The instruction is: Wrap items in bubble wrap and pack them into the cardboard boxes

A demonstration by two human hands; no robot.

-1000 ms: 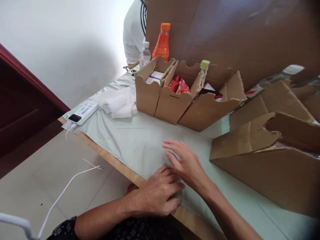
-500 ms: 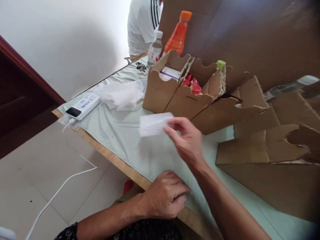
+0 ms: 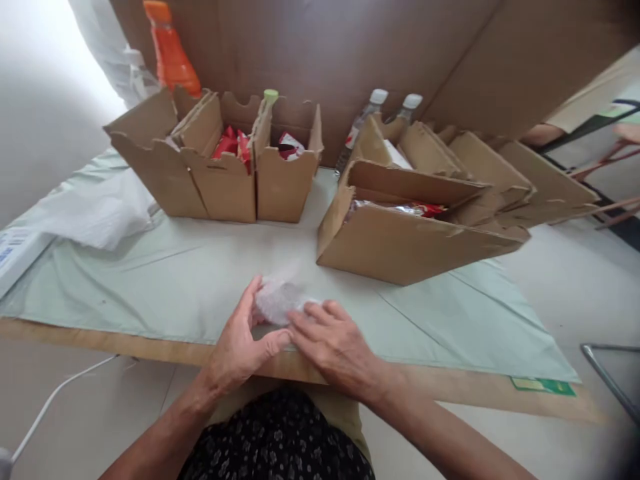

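A small translucent white plastic bag (image 3: 280, 301), blurred by motion, is between my two hands just above the table's front edge. My left hand (image 3: 243, 343) curls around its left side, with the thumb at its lower edge and the fingertips partly hidden behind it. My right hand (image 3: 330, 340) grips its right side, the fingers bent over it. Whether anything is inside the bag, I cannot tell.
Cardboard bins (image 3: 220, 190) with red packets stand at the back left. A larger cardboard box (image 3: 400, 250) holding shiny packets is at right. Crumpled white plastic (image 3: 105, 210) and a white device (image 3: 20, 257) lie left. An orange bottle (image 3: 173, 60) rises behind.
The view has swung right. My right hand has brought the white plastic piece from the left to the front of my body, and my left hand has come up and taken hold of it too.
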